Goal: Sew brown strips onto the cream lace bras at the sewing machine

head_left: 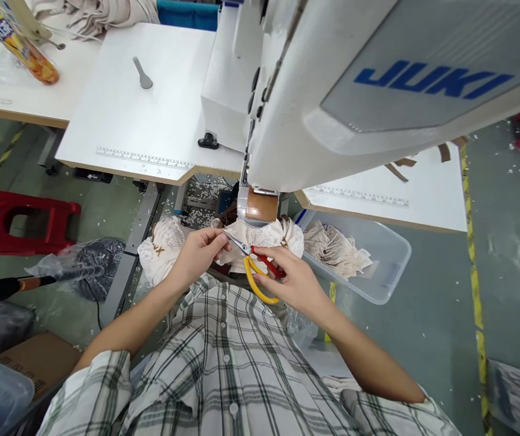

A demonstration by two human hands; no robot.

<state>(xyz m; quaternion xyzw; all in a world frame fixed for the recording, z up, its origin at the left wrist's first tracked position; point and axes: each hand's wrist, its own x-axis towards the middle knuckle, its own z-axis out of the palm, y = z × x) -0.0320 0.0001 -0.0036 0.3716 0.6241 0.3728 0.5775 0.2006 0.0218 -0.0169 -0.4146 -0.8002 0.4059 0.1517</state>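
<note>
Held in my right hand (293, 275) is a pair of scissors (260, 284) with one yellow and one red handle, its blades pointing to the left. The blade tips reach the fingertips of my left hand (200, 251), which are pinched together. What those fingers hold is too small to make out, though cream fabric lies right at them. White lace garments (165, 248) with small brown details hang around both hands, below the head of the sewing machine (296, 121). A brown piece (262, 206) shows on the machine's end, just above the scissors.
A clear plastic bin (389, 260) with cream fabric (336, 251) stands at the right, under the table edge. On the white table (128, 115) lies a grey tool (142, 74). A drink bottle (23, 51) is at the upper left. A red stool (55, 224) stands left.
</note>
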